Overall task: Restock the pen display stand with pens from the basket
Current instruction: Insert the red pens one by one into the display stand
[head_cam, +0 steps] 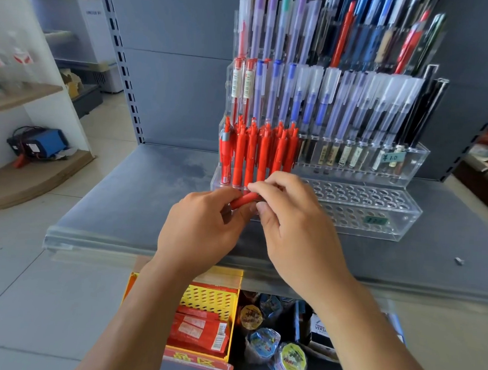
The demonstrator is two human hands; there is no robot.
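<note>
— Red, smooth plastic: is that the pen [244, 199] between the two hands?

— Yes. The left hand [203, 225] comes up from the lower left with the wrist straight, and its fingers are curled round the pen's lower end. The right hand [295, 216] reaches in from the lower right, knuckles up, and pinches the upper end between thumb and forefinger.

— How does the pen lie?

— Slanted, low on the left and higher on the right, bridging the two hands. Only a short stretch of barrel shows between them.

— And the stand?

— The clear acrylic pen display stand [378, 218] is stepped, with round holes across its lower tiers, and sits on a matte grey shelf [138, 207]. The held pen hovers just in front of its bottom left corner. Right behind it, a tight cluster of matching red pens [256, 154] stands upright in the holes. The holes to the right of the hands are bare.

— Anything lower down?

— A yellow perforated basket [210, 300] sits under the shelf between the forearms, holding red packets.
</note>
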